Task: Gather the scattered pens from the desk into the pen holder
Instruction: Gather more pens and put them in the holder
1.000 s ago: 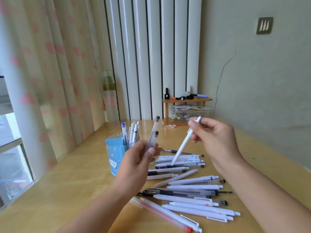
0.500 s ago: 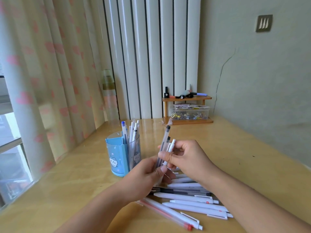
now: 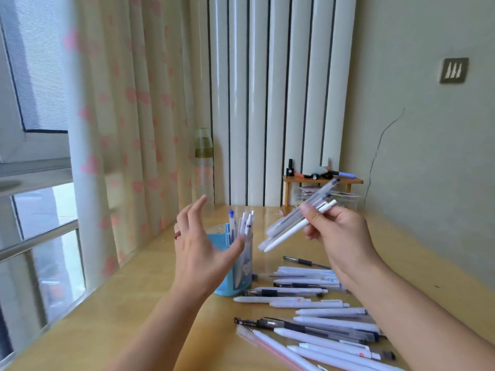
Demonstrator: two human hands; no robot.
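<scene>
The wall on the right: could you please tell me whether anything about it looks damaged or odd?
Yes: a thin dark crack runs down the wall in a wavering line towards the small wooden shelf. Nothing else on it stands out.

**Around the desk: curtain, radiator, shelf and wall**

A cream curtain (image 3: 126,108) with pink hearts hangs at left, beside a window (image 3: 34,210) at the far left edge. White radiator columns (image 3: 278,97) fill the upper centre. A clear bottle (image 3: 204,167) stands before them. At centre right, a small wooden shelf (image 3: 322,180) carries markers above a clear plastic box (image 3: 345,198). A wall plate (image 3: 453,70) sits upper right, over a thin wall crack (image 3: 380,145).
</scene>
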